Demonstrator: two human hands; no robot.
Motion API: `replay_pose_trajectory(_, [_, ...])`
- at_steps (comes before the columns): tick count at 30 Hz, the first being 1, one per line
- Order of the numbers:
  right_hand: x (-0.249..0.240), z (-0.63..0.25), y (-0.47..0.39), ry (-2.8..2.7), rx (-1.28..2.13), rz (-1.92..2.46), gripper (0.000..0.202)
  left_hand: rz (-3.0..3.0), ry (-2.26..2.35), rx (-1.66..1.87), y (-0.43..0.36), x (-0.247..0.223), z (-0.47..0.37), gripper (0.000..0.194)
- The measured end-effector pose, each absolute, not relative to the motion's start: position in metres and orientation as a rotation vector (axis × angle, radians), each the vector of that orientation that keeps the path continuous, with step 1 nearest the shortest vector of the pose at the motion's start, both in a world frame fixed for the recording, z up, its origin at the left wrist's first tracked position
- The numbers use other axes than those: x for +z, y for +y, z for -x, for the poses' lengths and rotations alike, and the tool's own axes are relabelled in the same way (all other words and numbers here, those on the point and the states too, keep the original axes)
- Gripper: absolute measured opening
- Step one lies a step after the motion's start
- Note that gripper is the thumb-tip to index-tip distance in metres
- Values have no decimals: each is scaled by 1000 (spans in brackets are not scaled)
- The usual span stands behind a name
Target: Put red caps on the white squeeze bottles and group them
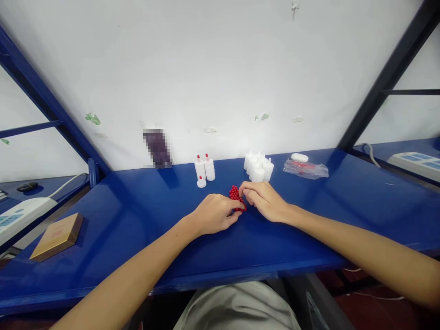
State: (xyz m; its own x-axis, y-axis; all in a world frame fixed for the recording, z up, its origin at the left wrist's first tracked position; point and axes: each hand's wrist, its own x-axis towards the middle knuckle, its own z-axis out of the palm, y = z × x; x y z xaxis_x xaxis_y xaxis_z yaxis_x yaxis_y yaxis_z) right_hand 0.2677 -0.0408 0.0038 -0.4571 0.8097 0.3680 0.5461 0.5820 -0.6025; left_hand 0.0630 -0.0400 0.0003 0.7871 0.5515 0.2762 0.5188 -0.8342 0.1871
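left hand [216,214]: being held nearer the surface's [137,215] front edge, fingertips over the red pieces' [234,192] near end, grasp cannot be told | right hand [264,200]: being held curled rightward of them, grasp cannot be told | red pieces: being flanked, long axis running toward the back edge

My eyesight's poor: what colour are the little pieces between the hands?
The little pieces are red; see head view.
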Motion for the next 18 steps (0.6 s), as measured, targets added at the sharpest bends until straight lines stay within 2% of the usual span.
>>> replay_pose_trajectory(10, [-1, -270, -39, -2136, 590, 970, 35, -2855, 772, 557, -40, 1, -62, 16])
replay_pose_trajectory(18, [3, -274, -45, -2155, 841, 689, 29, -2681, 607, 1204, -50, 6, -68, 11])
